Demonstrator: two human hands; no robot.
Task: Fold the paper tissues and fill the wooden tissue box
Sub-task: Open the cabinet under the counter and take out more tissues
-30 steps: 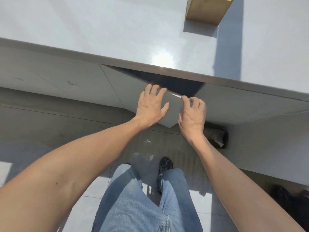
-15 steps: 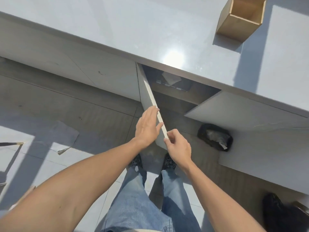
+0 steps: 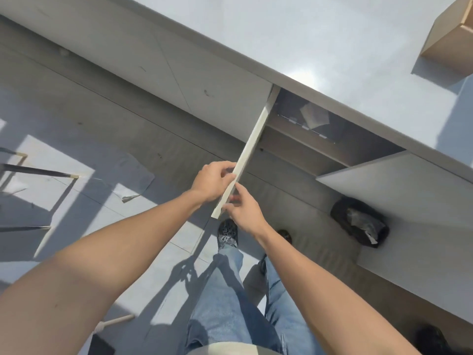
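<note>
The wooden tissue box (image 3: 450,44) stands on the grey countertop (image 3: 294,34) at the far right, partly cut off by the frame. Below the counter the left cabinet door (image 3: 249,147) is swung out and seen edge-on. My left hand (image 3: 212,180) grips its outer edge from the left. My right hand (image 3: 243,208) holds the same edge from the right, lower down, with its fingers blurred. Inside the cabinet a pale folded paper item (image 3: 314,117) lies on a dark shelf.
The right cabinet door (image 3: 396,185) also stands out from the cabinet. A black bag (image 3: 359,221) lies on the floor under it. Dark chair legs (image 3: 38,172) and a loose sheet (image 3: 128,175) are on the floor at left. My legs are below.
The left door has swung from nearly shut to fully out, edge-on to me. Both hands followed its edge, and the view turned left, showing the shelf inside.
</note>
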